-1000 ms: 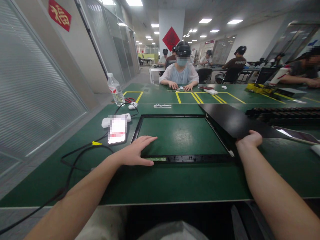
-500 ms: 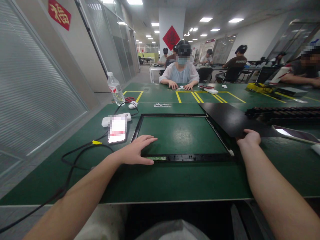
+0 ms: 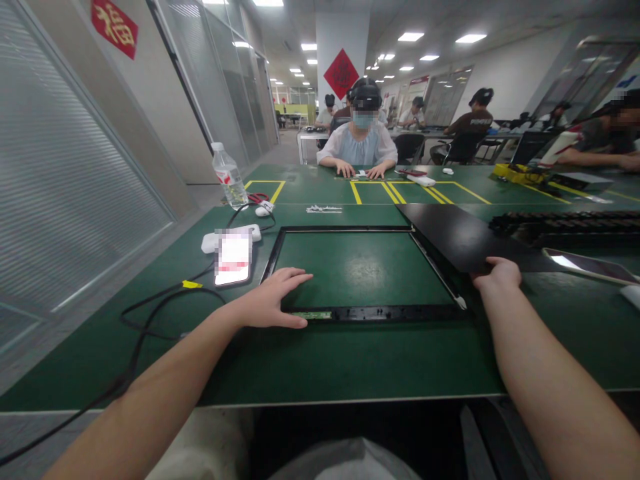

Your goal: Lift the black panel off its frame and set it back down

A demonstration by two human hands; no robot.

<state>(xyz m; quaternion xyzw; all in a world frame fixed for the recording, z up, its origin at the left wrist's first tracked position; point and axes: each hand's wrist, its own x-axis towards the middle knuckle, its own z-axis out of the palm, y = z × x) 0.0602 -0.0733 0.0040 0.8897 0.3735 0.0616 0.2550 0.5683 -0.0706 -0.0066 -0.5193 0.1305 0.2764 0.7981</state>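
Note:
A thin black rectangular frame [image 3: 395, 312] lies flat on the green table. My left hand [image 3: 273, 300] rests over its near left corner, thumb and fingers spread apart. Just beside the thumb, a green circuit strip [image 3: 319, 315] sits in the near bar. On the right, my right hand [image 3: 500, 275] grips the near edge of a dark flat panel [image 3: 453, 233], its fingertips hidden under it. The panel is tilted and its left edge overlaps or borders the frame's right side; I cannot tell if they touch. A whitish piece [image 3: 461, 303] shows at the frame's near right corner.
Left of the frame are a lit phone [image 3: 233, 257], a white power strip [image 3: 207, 243], black cables [image 3: 145, 331] and a water bottle [image 3: 230, 177]. Small white strips [image 3: 324, 209] lie behind it. Another phone [image 3: 590, 265] and long black parts [image 3: 560, 230] lie right. A person [image 3: 361, 143] sits opposite.

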